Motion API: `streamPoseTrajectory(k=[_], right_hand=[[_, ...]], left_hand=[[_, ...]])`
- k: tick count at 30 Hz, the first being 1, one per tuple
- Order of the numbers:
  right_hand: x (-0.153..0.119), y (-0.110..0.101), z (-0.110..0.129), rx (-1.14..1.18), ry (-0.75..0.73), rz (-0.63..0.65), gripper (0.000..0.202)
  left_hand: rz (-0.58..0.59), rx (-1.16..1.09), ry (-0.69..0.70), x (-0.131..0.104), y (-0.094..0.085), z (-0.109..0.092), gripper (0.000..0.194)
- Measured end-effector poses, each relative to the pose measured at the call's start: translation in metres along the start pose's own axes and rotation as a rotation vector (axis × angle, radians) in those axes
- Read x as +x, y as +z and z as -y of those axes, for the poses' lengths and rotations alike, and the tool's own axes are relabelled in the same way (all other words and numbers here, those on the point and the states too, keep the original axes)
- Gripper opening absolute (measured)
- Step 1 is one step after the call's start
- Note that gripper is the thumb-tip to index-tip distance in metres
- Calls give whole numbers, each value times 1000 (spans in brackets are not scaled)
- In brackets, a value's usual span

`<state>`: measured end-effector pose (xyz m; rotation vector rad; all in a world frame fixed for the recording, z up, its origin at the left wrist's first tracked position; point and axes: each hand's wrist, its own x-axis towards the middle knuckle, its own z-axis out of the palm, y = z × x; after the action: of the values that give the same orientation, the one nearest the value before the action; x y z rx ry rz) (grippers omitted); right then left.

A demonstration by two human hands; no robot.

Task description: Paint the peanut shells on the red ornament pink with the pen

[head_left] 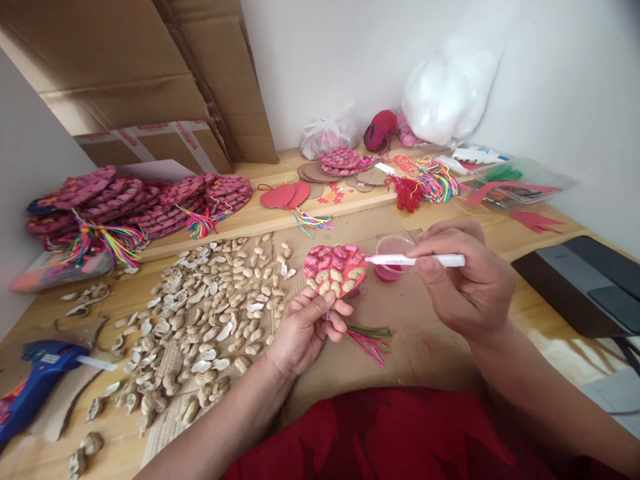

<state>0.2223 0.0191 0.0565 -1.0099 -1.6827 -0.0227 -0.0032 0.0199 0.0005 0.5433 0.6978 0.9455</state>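
My left hand [313, 327] pinches the lower edge of a small red disc [353, 288] covered with peanut shells. The upper shells are pink, while the lower ones are plain tan. In my right hand [460, 280] is a white marker pen [415, 260], held level with its pink tip at the disc's right edge, close to a pink shell. A clear plastic cup [395, 247] with pink liquid in it stands behind the pen. Under the disc, a tassel of pink and green strands [371, 341] spreads over the cardboard sheet [415, 347].
Loose peanut shells [215, 320] cover the table's left half. A blue glue gun [43, 380] lies at far left. Pink shell-covered discs [150, 200] are stacked behind. Red discs [285, 195] and colourful tassels [437, 180] lie along the back. A dark phone or tablet [585, 280] is at right.
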Motion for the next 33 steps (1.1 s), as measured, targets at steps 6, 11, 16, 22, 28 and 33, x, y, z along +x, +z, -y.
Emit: streamPoseTrajectory(k=[6, 11, 16, 22, 28, 33], right_hand=[[-2, 3, -3, 2, -50, 75, 15], [-1, 3, -5, -52, -45, 38, 14], [-1, 4, -4, -12, -68, 70, 15], [-1, 5, -5, -68, -70, 38, 14], [-1, 5, -4, -77, -83, 82, 14], [-1, 5, -3, -47, -100, 80, 15]], left_hand=[[-2, 7, -10, -1, 0, -1, 26], [-3, 4, -14, 0, 0, -1, 25], [-4, 3, -10, 0, 0, 0, 25], [-6, -3, -15, 0, 0, -1, 24], [3, -1, -9, 0, -1, 0, 24], [-6, -4, -12, 0, 0, -1, 24]])
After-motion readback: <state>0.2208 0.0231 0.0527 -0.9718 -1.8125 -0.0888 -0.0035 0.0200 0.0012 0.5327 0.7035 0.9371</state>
